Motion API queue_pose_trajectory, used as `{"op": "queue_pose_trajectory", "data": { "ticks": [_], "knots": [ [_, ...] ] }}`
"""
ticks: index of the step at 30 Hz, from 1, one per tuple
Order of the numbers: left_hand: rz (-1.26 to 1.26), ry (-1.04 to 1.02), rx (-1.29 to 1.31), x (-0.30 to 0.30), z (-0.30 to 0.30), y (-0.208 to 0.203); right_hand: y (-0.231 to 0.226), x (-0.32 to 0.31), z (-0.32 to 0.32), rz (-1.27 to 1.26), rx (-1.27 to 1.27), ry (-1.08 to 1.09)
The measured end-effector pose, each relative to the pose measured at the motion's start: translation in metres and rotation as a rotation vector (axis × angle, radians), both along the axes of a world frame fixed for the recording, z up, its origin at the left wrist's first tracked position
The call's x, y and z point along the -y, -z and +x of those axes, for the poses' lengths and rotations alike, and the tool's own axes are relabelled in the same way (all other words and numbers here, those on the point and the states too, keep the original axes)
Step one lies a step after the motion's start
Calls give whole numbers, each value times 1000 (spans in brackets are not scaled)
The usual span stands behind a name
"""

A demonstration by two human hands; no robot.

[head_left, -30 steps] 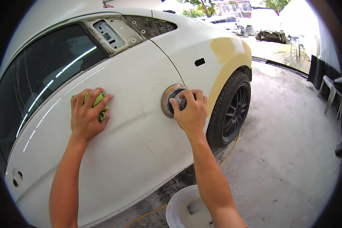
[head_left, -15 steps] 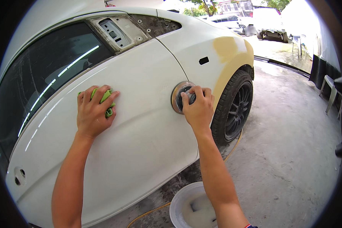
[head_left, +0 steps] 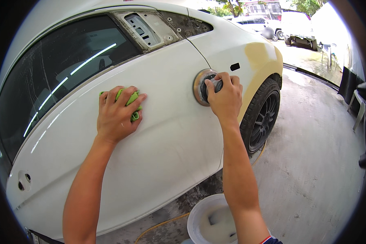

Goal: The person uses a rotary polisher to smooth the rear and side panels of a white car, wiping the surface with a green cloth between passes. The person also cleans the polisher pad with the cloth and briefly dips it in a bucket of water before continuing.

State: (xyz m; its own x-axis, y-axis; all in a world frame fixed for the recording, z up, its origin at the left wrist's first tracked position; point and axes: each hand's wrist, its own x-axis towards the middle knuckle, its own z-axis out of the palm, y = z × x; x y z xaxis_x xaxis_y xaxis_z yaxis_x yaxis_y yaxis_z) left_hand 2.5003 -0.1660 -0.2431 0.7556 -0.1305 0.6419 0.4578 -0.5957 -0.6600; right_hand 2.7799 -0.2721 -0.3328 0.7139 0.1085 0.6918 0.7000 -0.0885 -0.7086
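Note:
My right hand [head_left: 227, 96] grips a round sanding pad [head_left: 201, 87] by its dark top. The pad lies against the white car door [head_left: 166, 134], by the seam with the rear fender. To the left, my left hand [head_left: 118, 116] rests on the same door with its fingers bent over a crumpled green cloth [head_left: 134, 99]. Yellowish filler [head_left: 256, 57] covers part of the rear fender above the wheel arch. The pad's face against the paint is hidden.
The black rear wheel [head_left: 261, 120] is right of my right forearm. Below the door stands a white bucket [head_left: 203, 209] with cloudy water, near a yellow hose [head_left: 162, 225]. A white chair [head_left: 358, 101] is at the right edge. Parked vehicles [head_left: 299, 26] are outside.
My right hand has slid the sanding pad up along the door seam. My left hand stays at about the same spot with the cloth. The whole view has shifted slightly.

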Motion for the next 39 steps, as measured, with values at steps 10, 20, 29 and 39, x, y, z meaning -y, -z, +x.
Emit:
{"op": "queue_pose_trajectory", "data": {
  "ticks": [10, 20, 29, 39],
  "knots": [
    [-1, 23, -22, 3, 0, -3, 57, 5, 4, 46, -251, 100],
    [-14, 10, -295, -2, -97, -33, 23, -2, -69, 22, 179, -139],
    [-39, -69, -201, -6, -179, -47, 71, 9, -5, 23, -162, 119],
    [-147, 166, 215, -11, -120, 1, 76, 6, -130, 52, 217, -137]
  ]
}}
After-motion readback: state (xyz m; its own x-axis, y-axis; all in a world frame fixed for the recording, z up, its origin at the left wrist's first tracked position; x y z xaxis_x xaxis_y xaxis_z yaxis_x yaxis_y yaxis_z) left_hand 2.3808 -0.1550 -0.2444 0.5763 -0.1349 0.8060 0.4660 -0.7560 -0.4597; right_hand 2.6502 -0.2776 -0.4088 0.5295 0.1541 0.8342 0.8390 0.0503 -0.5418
